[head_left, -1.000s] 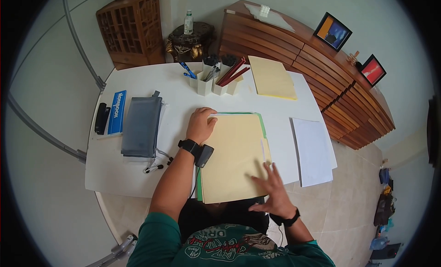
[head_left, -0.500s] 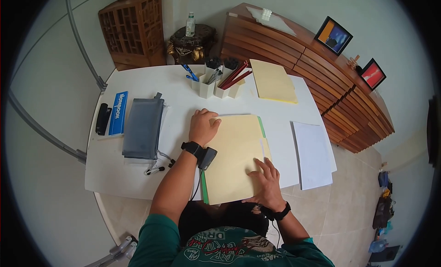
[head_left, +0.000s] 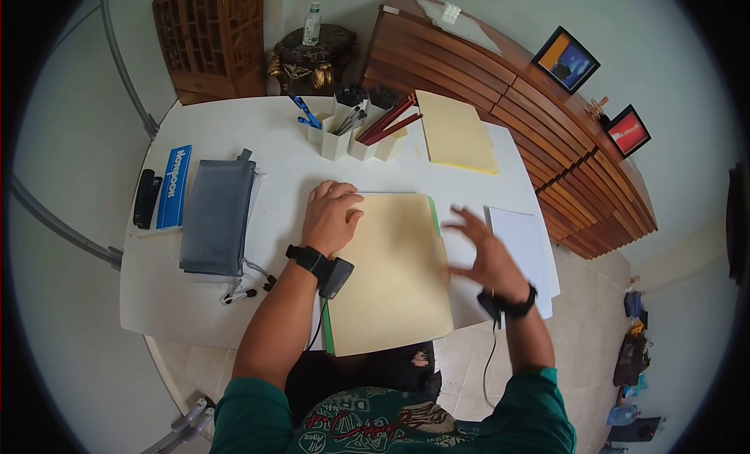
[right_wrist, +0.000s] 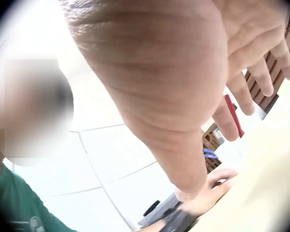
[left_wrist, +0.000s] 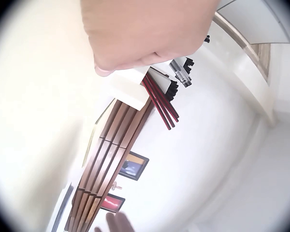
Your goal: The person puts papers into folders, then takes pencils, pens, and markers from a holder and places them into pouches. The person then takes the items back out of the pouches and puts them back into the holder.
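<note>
A stack of cream manila folders [head_left: 391,274] with green edges showing beneath lies at the front of the white table. My left hand [head_left: 330,218] rests on its top left corner, with the thumb over the top folder. In the left wrist view that hand [left_wrist: 145,31] fills the upper middle. Beside the stack's right edge, my right hand [head_left: 491,255] hovers with spread fingers, blurred and holding nothing. The right wrist view shows its palm and straight fingers [right_wrist: 239,94] above the cream surface.
White papers [head_left: 519,239] lie to the right, and more manila folders [head_left: 457,134] at the back right. White holders [head_left: 336,145] with pens and red pencils stand at the back. A grey zip pouch [head_left: 217,218], a blue notebook [head_left: 173,187] and a black stapler [head_left: 146,199] are on the left.
My right hand touched the lower right part of the folder stack half a second ago; it has since lifted away, up and to the right. My left hand stays at the top left corner.
</note>
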Tool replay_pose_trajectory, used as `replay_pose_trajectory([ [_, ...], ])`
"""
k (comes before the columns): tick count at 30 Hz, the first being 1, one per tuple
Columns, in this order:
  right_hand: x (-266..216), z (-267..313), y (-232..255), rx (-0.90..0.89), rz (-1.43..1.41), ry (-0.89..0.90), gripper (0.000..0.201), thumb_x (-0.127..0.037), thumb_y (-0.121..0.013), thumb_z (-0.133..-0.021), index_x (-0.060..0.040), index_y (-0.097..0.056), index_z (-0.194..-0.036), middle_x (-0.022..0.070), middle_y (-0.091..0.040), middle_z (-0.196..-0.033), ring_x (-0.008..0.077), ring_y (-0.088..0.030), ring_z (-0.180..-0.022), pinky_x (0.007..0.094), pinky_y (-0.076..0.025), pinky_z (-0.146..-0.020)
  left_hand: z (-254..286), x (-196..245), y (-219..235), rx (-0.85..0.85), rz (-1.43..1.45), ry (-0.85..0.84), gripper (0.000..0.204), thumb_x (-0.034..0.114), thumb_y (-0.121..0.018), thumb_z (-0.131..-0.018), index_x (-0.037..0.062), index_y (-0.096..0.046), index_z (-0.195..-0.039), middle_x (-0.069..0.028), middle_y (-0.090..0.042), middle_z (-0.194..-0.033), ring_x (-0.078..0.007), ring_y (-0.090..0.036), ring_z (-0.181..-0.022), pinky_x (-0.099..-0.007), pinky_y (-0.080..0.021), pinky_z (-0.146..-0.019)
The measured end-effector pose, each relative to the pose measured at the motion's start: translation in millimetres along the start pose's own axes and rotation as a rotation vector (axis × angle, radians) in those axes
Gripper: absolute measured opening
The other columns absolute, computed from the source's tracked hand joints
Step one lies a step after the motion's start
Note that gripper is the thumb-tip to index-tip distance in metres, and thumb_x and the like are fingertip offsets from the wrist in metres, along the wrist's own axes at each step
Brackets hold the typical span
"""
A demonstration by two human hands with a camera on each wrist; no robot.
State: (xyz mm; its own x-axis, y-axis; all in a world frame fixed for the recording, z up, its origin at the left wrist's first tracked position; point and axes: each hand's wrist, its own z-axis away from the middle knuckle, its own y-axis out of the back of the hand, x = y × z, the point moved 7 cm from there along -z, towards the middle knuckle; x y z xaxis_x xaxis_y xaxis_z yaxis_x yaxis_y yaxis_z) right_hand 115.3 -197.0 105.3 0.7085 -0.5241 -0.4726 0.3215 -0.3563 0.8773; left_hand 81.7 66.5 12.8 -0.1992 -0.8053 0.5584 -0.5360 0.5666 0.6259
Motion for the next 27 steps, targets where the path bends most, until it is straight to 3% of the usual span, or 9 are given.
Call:
replay_pose_trajectory([
  [6,143,-134,-1,0.099,0.287,-0.115,0.08,-0.033,-0.088,-0.07,-0.0098,-0.055,-0.139,0.0245,-0.035,-0.157,0.0484,-0.026,-0.147,0.0504,-0.034,-0.118,-1,-2,-4,-0.063,0.02,0.021,0.021,0.008,-0.076,-0.075,0.0103,-0.074,-0.096,-0.0017,-0.068,-0.108,-0.0239,-0.055,-0.112,-0.0407,-0.04,-0.097],
  [9,179,-168,-10,0.12,0.324,-0.141,0.083,-0.04,-0.086,-0.07,-0.011,-0.054,-0.141,0.0256,-0.041,-0.153,0.044,-0.034,-0.145,0.0466,-0.036,-0.117,-2,-2,-2,-0.069,0.032,0.034,0.02,0.008,-0.076,-0.076,0.0107,-0.074,-0.096,-0.0017,-0.068,-0.107,-0.0241,-0.055,-0.112,-0.0408,-0.039,-0.097],
  [11,188,-182,-16,0.085,0.261,-0.237,0.075,-0.045,-0.082,-0.074,-0.0107,-0.059,-0.136,0.0235,-0.06,-0.135,0.0379,-0.056,-0.128,0.0424,-0.046,-0.107,-2,-1,-2,-0.104,0.027,0.054,0.019,0.009,-0.076,-0.077,0.0112,-0.074,-0.096,-0.0012,-0.067,-0.108,-0.0239,-0.055,-0.112,-0.0407,-0.039,-0.098],
  [12,189,-185,-16,0.076,0.262,-0.23,0.075,-0.045,-0.082,-0.074,-0.0107,-0.059,-0.136,0.0235,-0.06,-0.135,0.0379,-0.056,-0.128,0.0424,-0.046,-0.107,-3,-2,-1,-0.1,0.026,0.065,0.019,0.009,-0.076,-0.077,0.0112,-0.074,-0.096,-0.0012,-0.067,-0.108,-0.0239,-0.055,-0.112,-0.0407,-0.039,-0.098],
  [14,168,-181,-7,0.046,0.398,-0.302,0.061,-0.048,-0.077,-0.08,-0.0099,-0.067,-0.126,0.0177,-0.072,-0.111,0.034,-0.07,-0.101,0.0412,-0.054,-0.092,-2,-3,-3,-0.122,0.023,0.079,0.018,0.009,-0.076,-0.078,0.0116,-0.074,-0.096,-0.0005,-0.067,-0.109,-0.0236,-0.055,-0.112,-0.0407,-0.038,-0.099],
  [15,162,-181,-7,0.116,0.48,-0.143,0.044,-0.041,-0.072,-0.087,-0.0091,-0.071,-0.117,0.0136,-0.075,-0.101,0.034,-0.071,-0.087,0.0421,-0.056,-0.081,-2,-3,-3,-0.122,0.025,0.087,0.018,0.009,-0.076,-0.078,0.0116,-0.074,-0.096,-0.0005,-0.067,-0.109,-0.0236,-0.055,-0.112,-0.0407,-0.038,-0.099],
  [18,190,-180,-13,0.158,0.495,0.124,0.033,-0.034,-0.066,-0.092,-0.0092,-0.072,-0.113,0.0138,-0.074,-0.102,0.0345,-0.071,-0.087,0.0418,-0.056,-0.079,-2,-3,-3,-0.117,0.026,0.087,0.018,0.01,-0.076,-0.078,0.0118,-0.075,-0.096,-0.0001,-0.067,-0.109,-0.0233,-0.055,-0.112,-0.0408,-0.038,-0.099],
  [25,205,-180,-21,0.131,0.614,0.02,0.021,-0.014,-0.056,-0.093,-0.0082,-0.072,-0.105,0.0189,-0.073,-0.096,0.0351,-0.071,-0.084,0.0436,-0.057,-0.078,-1,-5,-5,-0.11,0.029,0.08,0.015,0.01,-0.076,-0.078,0.0119,-0.075,-0.094,0.0004,-0.067,-0.109,-0.0229,-0.055,-0.113,-0.0402,-0.039,-0.099],
  [27,213,-183,-10,0.252,0.602,0.042,0.025,-0.011,-0.053,-0.091,-0.0094,-0.072,-0.108,0.0202,-0.072,-0.094,0.0352,-0.071,-0.083,0.0451,-0.057,-0.075,-1,-4,-4,-0.095,0.015,0.064,0.015,0.011,-0.076,-0.079,0.0118,-0.075,-0.093,0.0005,-0.067,-0.109,-0.0229,-0.055,-0.113,-0.0401,-0.039,-0.099],
])
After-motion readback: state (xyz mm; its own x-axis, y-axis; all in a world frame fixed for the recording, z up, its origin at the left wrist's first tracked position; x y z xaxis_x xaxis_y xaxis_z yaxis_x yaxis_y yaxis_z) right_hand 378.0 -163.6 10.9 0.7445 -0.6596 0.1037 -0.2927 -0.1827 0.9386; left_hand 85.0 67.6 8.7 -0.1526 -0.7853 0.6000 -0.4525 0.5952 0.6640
